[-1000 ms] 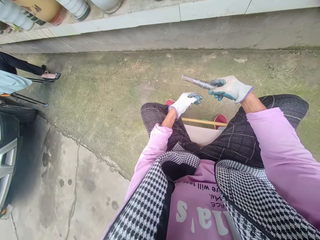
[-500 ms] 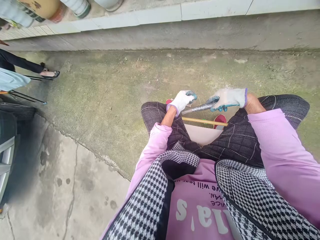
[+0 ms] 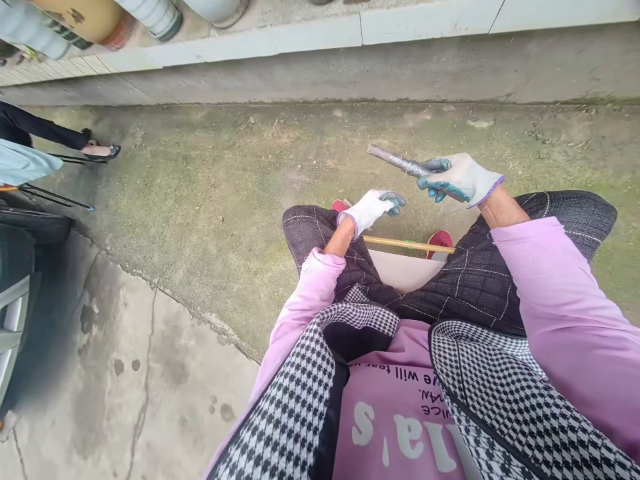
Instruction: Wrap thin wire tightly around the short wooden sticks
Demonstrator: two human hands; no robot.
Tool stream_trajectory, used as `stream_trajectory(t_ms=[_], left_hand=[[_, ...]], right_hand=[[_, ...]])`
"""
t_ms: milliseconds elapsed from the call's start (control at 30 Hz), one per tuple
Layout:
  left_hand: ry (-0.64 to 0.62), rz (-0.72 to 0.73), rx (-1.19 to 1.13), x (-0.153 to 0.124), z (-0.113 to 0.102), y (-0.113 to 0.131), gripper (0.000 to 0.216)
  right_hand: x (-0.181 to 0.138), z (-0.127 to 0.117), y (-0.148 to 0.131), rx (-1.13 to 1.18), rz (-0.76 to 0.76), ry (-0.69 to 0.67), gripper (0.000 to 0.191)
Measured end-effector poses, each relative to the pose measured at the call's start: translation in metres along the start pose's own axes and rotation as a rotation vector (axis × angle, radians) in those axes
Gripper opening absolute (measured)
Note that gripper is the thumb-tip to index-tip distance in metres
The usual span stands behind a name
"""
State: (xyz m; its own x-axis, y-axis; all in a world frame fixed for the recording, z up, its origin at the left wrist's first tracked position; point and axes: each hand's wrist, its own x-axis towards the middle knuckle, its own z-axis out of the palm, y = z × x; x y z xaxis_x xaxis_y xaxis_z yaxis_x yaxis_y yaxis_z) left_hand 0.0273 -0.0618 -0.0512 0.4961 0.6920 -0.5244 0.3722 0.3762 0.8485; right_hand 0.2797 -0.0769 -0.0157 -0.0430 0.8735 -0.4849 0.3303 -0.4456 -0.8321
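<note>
My right hand [image 3: 457,179], in a white glove with blue-grey coated fingers, is closed round a grey rod wound with silvery wire [image 3: 400,162]. The rod's bare end points up and to the left, away from my body. My left hand [image 3: 373,208], gloved the same way, hovers above my left knee with its fingers curled together. What it pinches, if anything, is too small to make out. A thin yellow stick [image 3: 409,244] lies across between my thighs, just below both hands.
Between my legs is a pale, flat surface [image 3: 407,269]. A red shoe [image 3: 440,241] shows under the stick. Pots [image 3: 155,19] stand on a tiled ledge [image 3: 310,35] ahead. At left are another person's legs [image 3: 45,125] and a car wheel [image 3: 13,313].
My right hand has swung the wire-wound rod forward and up, so its free end has left my left hand. My left hand has shifted slightly right and down.
</note>
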Motion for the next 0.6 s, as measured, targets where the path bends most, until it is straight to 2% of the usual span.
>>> stream_trajectory(t_ms=[100,167,300,400,500,600], left_hand=[[-0.002,0.026,0.056,0.000,-0.003,-0.001,0.025],[0.013,0.045,0.112,0.003,-0.006,-0.004,0.024],[0.030,0.080,0.159,0.013,-0.018,-0.009,0.017],[0.074,0.089,0.171,0.017,-0.024,-0.008,0.017],[0.131,0.093,0.168,0.016,-0.023,-0.005,0.016],[0.142,0.059,0.128,0.013,-0.016,-0.003,0.015]], right_hand=[[-0.006,-0.003,0.001,0.150,-0.020,-0.040,0.050],[-0.011,-0.005,0.000,0.159,-0.013,-0.152,0.044],[-0.018,-0.007,-0.002,-0.050,0.031,-0.414,0.037],[-0.019,-0.004,-0.003,-0.203,0.017,-0.530,0.031],[-0.018,0.004,-0.002,-0.398,0.030,-0.539,0.020],[-0.013,0.012,-0.002,-0.699,0.090,-0.444,0.018]])
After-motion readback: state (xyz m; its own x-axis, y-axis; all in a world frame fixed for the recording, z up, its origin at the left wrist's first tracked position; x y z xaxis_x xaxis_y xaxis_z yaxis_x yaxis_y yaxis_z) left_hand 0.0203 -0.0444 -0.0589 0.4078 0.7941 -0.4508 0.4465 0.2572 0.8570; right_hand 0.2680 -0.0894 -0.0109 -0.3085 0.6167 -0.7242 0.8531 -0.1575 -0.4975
